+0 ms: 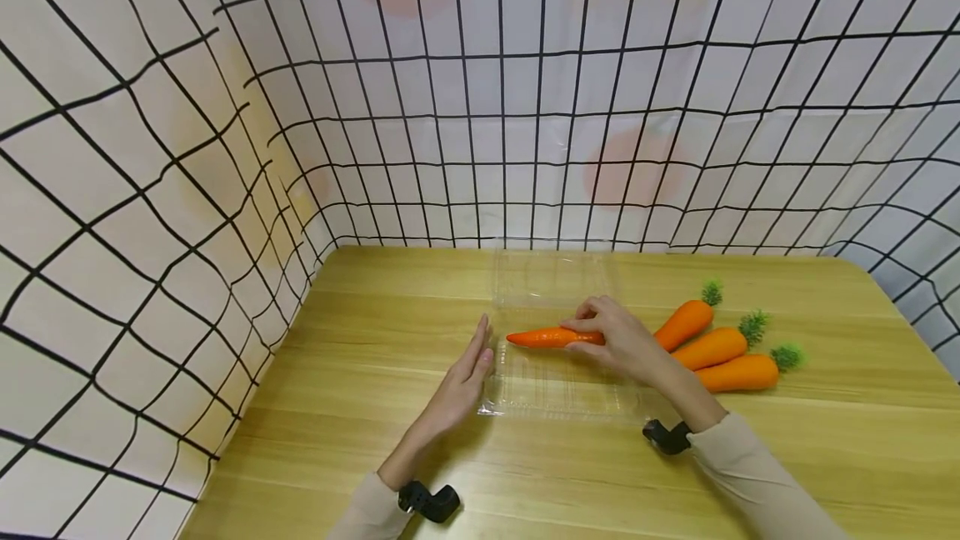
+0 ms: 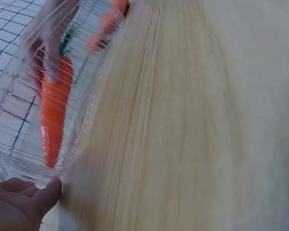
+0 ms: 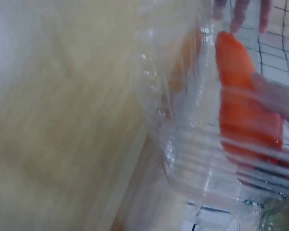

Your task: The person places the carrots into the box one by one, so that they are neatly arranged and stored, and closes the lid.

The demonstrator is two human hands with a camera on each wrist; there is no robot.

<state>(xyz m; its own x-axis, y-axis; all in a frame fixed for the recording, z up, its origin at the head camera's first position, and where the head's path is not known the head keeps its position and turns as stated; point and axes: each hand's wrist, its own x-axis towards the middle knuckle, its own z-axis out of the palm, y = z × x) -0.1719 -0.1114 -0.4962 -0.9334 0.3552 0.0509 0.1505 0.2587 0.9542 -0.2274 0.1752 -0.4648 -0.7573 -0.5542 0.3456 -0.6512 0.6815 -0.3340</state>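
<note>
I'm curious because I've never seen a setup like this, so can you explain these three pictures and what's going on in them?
There's no machine here, just a person's two bare hands. The widest picture comes from a camera on the head, looking forward and down. The other two come from cameras on the wrists; the black devices there look like them. On the table sits a clear plastic container, and three carrots with green tops lie to its right. The right hand holds another carrot at the container; whether it touches the bottom is hard to tell. The left hand is at the container's left end.
</note>
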